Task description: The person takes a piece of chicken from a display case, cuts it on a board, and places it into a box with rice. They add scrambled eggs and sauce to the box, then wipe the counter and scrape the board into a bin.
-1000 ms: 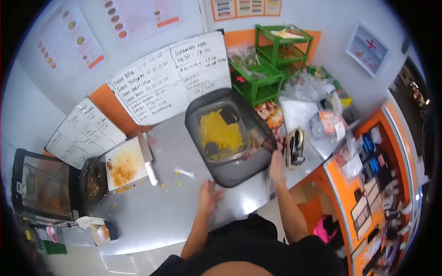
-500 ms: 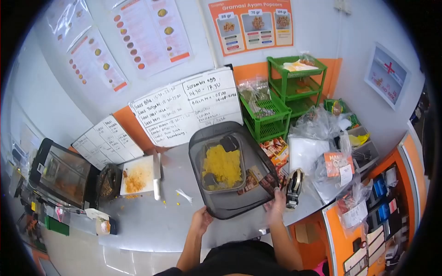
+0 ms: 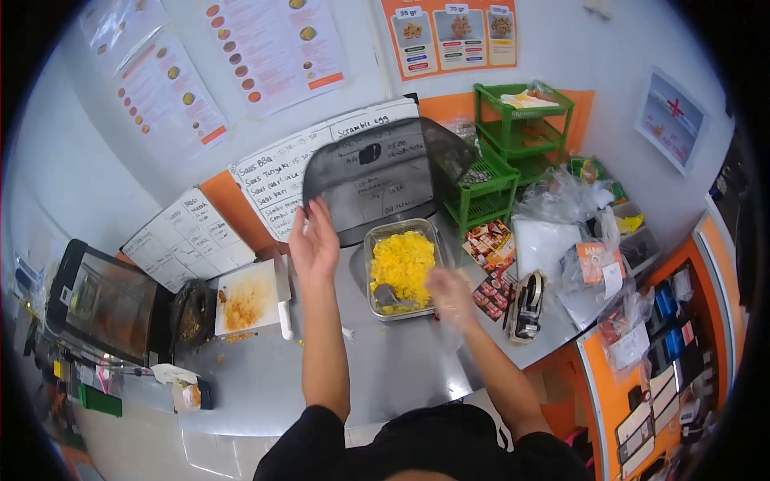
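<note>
A dark mesh food cover (image 3: 377,176) stands tilted against the whiteboard, behind a clear rectangular container (image 3: 401,314) of yellow scrambled egg (image 3: 401,260). My left hand (image 3: 315,244) is at the cover's lower left corner, fingers stretched upward and apart; whether they still touch the mesh is hard to see. Beside the container's right edge is my right hand (image 3: 451,295), smeared by motion, with what looks like a clear plastic glove on it. Its fingers cannot be made out. A dark spoon (image 3: 387,295) lies in the egg at the near left.
To the left are a white cutting board (image 3: 245,298) with brown crumbs and a knife (image 3: 285,309). A tape dispenser (image 3: 526,309), printed packets (image 3: 491,244) and plastic bags (image 3: 553,208) lie on the right. Green racks (image 3: 521,132) stand at the back right.
The mesh cover has come up off the egg container and back against the whiteboard. My left hand rose with it; my right hand moved left, beside the container.
</note>
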A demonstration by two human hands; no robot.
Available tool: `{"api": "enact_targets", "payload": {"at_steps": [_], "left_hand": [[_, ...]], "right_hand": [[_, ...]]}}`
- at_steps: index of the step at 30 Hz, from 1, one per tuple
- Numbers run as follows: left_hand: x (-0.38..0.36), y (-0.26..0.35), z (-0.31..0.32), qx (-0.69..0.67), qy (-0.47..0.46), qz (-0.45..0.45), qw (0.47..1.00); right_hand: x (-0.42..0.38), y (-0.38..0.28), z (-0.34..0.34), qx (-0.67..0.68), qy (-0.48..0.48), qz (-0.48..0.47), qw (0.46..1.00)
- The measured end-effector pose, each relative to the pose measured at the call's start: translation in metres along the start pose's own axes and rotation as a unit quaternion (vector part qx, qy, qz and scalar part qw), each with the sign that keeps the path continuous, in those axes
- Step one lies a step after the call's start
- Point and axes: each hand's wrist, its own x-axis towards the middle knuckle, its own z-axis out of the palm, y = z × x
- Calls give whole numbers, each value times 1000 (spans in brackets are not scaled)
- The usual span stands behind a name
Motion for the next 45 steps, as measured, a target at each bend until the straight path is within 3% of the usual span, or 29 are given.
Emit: {"api": "enact_targets", "payload": {"at_steps": [1,2,4,7,10,11,13,16,18,19,21,22,23,27,29,30,32,34,37,39,40,42,43,45], "left_hand": [[13,2,7,-6,12,55,998],[26,5,12,-9,22,107,994],[42,19,10,-6,10,99,995],[55,41,3,20,-1,101,995],[55,48,1,44,-3,87,995],[56,54,-4,40,-65,3,997],[53,53,-3,26,-116,-79,990],[43,34,30,125,61,52,989],[48,50,30,312,118,72,940],[52,74,23,309,84,-15,947],[47,84,25,330,59,-49,941],[43,86,31,354,25,-89,931],[34,75,45,392,92,-67,913],[30,71,50,438,80,-100,890],[23,67,48,551,119,-88,821],[16,64,41,548,121,-90,823],[-14,57,20,654,103,10,749],[-53,57,-24,705,84,48,702],[-107,35,-118,658,249,5,710],[-138,10,-185,711,235,36,661],[-156,-4,-192,709,247,25,660],[-159,-26,-198,806,176,76,560],[-158,-28,-198,802,180,79,564],[-158,-29,-199,848,136,89,505]], "right_hand": [[-2,15,11,-134,-53,-38,989],[-2,12,18,-136,-43,-32,989],[2,3,35,-373,-188,-2,909],[13,28,58,-420,-237,-8,876],[21,-11,57,-411,-319,32,853],[19,-18,58,-406,-325,44,853],[20,-23,63,-434,-337,54,834],[22,-14,73,-443,-323,100,831],[17,-10,73,-442,-331,53,832],[11,-16,73,-458,-307,79,831],[2,-17,77,-472,-288,106,826],[-4,-12,76,-479,-290,45,827],[-6,-9,74,-486,-287,-18,825],[-6,-20,62,-509,-336,10,792],[-15,-8,60,-547,-267,8,793],[-16,-16,61,-549,-269,10,791],[-16,-34,67,-575,-248,35,779],[-12,-28,76,-566,-241,58,786],[2,-13,85,-538,-242,64,805],[-13,1,81,-527,-266,-8,807],[-18,-7,74,-523,-278,3,806],[-4,-35,58,-539,-328,-14,776],[-2,-37,62,-558,-260,13,788],[-2,-29,70,-577,-237,13,781]]}}
